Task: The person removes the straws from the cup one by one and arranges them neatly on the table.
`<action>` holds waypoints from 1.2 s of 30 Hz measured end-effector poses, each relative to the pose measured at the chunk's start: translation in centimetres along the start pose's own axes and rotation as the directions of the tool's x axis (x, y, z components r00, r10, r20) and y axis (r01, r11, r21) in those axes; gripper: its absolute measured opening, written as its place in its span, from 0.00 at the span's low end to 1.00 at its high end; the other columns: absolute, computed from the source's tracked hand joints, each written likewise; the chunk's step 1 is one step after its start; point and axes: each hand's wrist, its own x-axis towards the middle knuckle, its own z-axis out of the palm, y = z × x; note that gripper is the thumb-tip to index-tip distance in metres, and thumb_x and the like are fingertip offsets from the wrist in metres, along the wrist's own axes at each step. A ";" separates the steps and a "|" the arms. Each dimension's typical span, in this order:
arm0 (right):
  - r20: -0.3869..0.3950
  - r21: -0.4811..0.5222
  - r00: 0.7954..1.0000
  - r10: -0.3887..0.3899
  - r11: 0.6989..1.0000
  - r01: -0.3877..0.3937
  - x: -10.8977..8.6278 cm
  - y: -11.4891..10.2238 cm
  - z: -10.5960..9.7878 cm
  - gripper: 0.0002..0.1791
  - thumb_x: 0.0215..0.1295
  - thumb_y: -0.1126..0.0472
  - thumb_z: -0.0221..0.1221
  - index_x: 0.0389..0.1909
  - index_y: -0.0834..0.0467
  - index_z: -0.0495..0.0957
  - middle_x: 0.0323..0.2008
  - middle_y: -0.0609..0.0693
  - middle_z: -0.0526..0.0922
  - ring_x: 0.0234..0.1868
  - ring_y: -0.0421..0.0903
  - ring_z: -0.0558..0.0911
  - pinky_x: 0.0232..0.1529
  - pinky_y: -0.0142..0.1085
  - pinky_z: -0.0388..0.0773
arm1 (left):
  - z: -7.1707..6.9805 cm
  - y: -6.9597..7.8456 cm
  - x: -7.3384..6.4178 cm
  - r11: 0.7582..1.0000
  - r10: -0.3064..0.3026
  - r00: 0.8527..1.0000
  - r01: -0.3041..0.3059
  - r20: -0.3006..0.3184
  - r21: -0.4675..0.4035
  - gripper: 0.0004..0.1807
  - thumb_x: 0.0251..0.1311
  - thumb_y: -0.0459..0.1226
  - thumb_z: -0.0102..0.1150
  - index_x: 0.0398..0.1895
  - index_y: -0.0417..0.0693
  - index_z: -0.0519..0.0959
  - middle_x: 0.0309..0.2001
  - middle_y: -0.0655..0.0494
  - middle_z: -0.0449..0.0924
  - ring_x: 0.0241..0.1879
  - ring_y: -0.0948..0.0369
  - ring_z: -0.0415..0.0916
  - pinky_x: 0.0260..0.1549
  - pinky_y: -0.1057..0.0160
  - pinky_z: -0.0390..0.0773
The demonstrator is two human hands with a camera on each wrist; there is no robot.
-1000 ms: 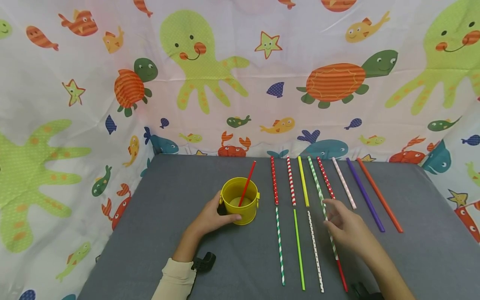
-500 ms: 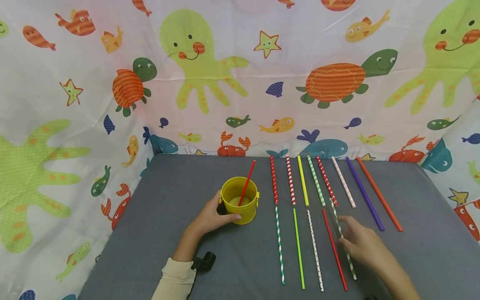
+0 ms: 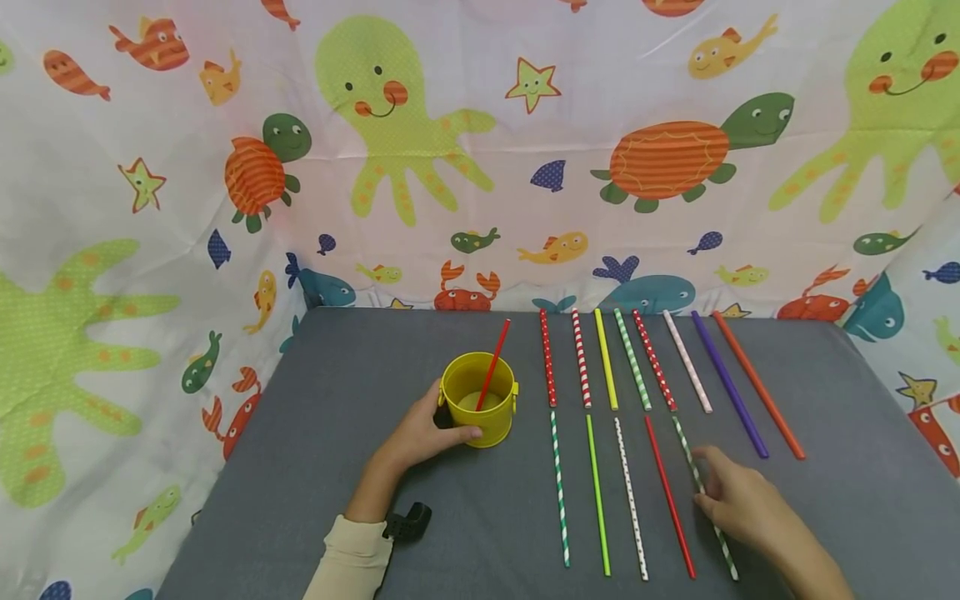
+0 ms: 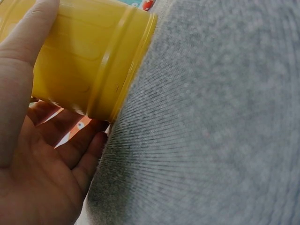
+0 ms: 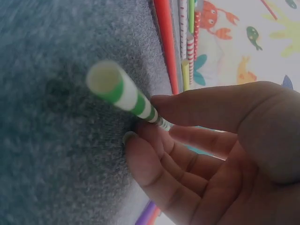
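A small yellow bucket [image 3: 491, 432] stands left of the straws, with a red straw [image 3: 492, 367] leaning inside it. My left hand [image 3: 422, 435] grips the bucket from its left side, thumb across the front. In the left wrist view the thumb lies over the bucket wall [image 4: 79, 51] and the fingers curl behind it. My right hand [image 3: 738, 498] pinches a green-and-white striped paper straw [image 3: 725, 552] between thumb and fingers. The straw lies close over the cloth, right of a plain red straw [image 3: 670, 497], and its hollow end [image 5: 105, 82] faces the right wrist camera.
Paper straws form a back row, from red dotted [image 3: 548, 358] to purple [image 3: 731, 386] and orange [image 3: 759, 386]. A front row holds green striped [image 3: 560, 492], lime [image 3: 597, 496] and white dotted [image 3: 632, 500] straws. A sea-animal curtain [image 3: 465, 158] borders the grey cloth [image 3: 300, 500].
My right hand has moved the green-striped straw rightward and toward me, from over the red straw to the right end of the front row. The left hand stays on the bucket.
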 end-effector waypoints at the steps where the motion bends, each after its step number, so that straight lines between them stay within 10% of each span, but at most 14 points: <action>1: -0.002 -0.004 1.000 -0.001 1.000 0.001 0.0 0.0 0.0 0.31 0.47 0.70 0.72 0.55 0.65 0.74 0.20 0.42 0.69 0.20 0.40 0.68 0.22 0.40 0.66 | 0.0 -0.1 0.0 1.000 0.003 1.000 -0.003 -0.001 -0.003 0.50 0.53 0.42 0.77 0.74 0.38 0.58 0.68 0.40 0.67 0.67 0.43 0.63 0.68 0.43 0.59; 11: 0.016 -0.017 1.000 -0.002 1.000 0.002 0.2 -0.2 -0.3 0.32 0.48 0.68 0.72 0.56 0.65 0.73 0.20 0.41 0.68 0.20 0.40 0.67 0.21 0.38 0.64 | 0.0 -0.2 0.2 1.000 0.012 1.000 -0.012 -0.003 -0.002 0.49 0.54 0.40 0.77 0.74 0.39 0.58 0.68 0.41 0.67 0.67 0.44 0.64 0.68 0.43 0.59; 21: -0.030 -0.035 0.998 -0.055 0.998 0.054 3.0 -1.0 -1.6 0.27 0.54 0.63 0.70 0.54 0.69 0.75 0.30 0.53 0.79 0.31 0.50 0.78 0.28 0.50 0.75 | 0.6 -4.3 1.4 1.000 0.026 0.999 -0.026 -0.028 -0.002 0.50 0.51 0.45 0.79 0.75 0.51 0.60 0.68 0.51 0.69 0.66 0.52 0.66 0.68 0.45 0.60; 36: 0.064 0.094 0.957 -0.282 0.957 0.275 10.4 -12.0 -3.7 0.32 0.65 0.60 0.66 0.67 0.63 0.67 0.37 0.48 0.83 0.29 0.40 0.78 0.28 0.37 0.76 | 0.7 -4.4 1.4 1.000 0.013 0.999 -0.012 -0.040 0.028 0.52 0.47 0.53 0.79 0.74 0.54 0.60 0.66 0.55 0.70 0.63 0.59 0.67 0.67 0.48 0.62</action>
